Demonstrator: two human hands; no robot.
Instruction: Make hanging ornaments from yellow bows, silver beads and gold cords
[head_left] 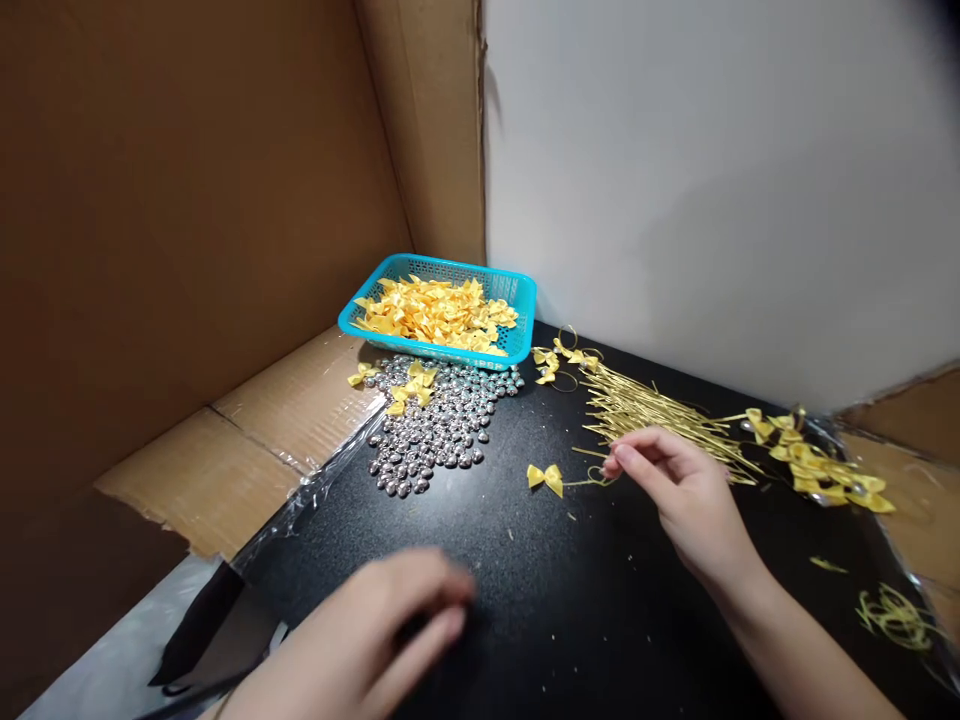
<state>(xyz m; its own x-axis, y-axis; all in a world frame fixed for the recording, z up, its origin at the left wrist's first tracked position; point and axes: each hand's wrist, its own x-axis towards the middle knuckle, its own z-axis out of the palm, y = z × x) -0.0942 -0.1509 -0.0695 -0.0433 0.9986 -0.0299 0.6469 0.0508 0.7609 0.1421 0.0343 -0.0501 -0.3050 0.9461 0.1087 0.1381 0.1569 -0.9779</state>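
My right hand is pinched, thumb against fingertips, on the end of a thin gold cord. A small loop shows in the cord beside the fingertips. At its other end a yellow ribbon bow rests on or just above the black tabletop. My left hand is low in the view, a little blurred, its thumb and index finger apart with nothing visible between them. Just beyond the right hand lies a bundle of straight gold cords.
A blue plastic basket full of yellow bows stands at the back. Silver beads lie before it, with several bows on top. Finished-looking corded bows lie right, above cord scraps. Cardboard and a white wall enclose the table.
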